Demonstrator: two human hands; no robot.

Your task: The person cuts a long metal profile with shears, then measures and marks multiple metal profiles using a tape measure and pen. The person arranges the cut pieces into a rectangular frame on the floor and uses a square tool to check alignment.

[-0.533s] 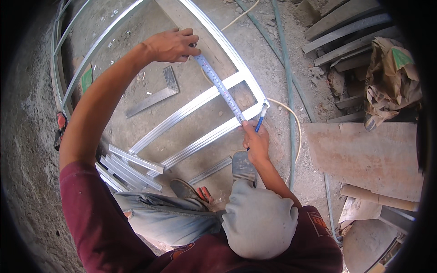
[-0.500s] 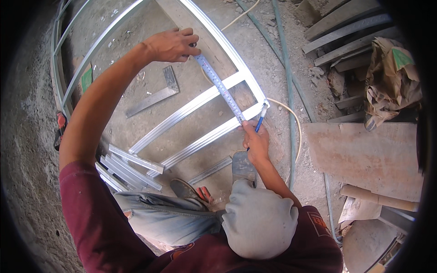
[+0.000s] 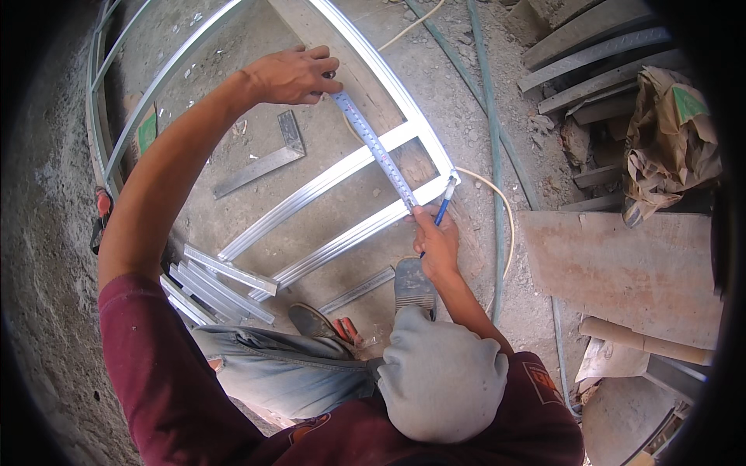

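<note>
A white tape measure blade (image 3: 374, 145) is stretched across two bars of a silvery metal frame (image 3: 342, 167). My left hand (image 3: 299, 76) is closed on the upper end of the tape, over the inside of the frame; whether the case is in the palm is hidden. At the frame's lower corner, my right hand (image 3: 439, 241) pinches the tape's other end near the lowest bar. The same hand also holds a blue pen (image 3: 442, 211), its tip close to the corner.
An L-shaped metal square (image 3: 264, 159) lies on the floor inside the frame. Several short metal bars (image 3: 217, 289) are piled at the lower left. Red-handled pliers (image 3: 346, 330) lie beside my foot. Cables (image 3: 497, 194), a board (image 3: 622, 268) and crumpled brown paper (image 3: 670, 144) are at the right.
</note>
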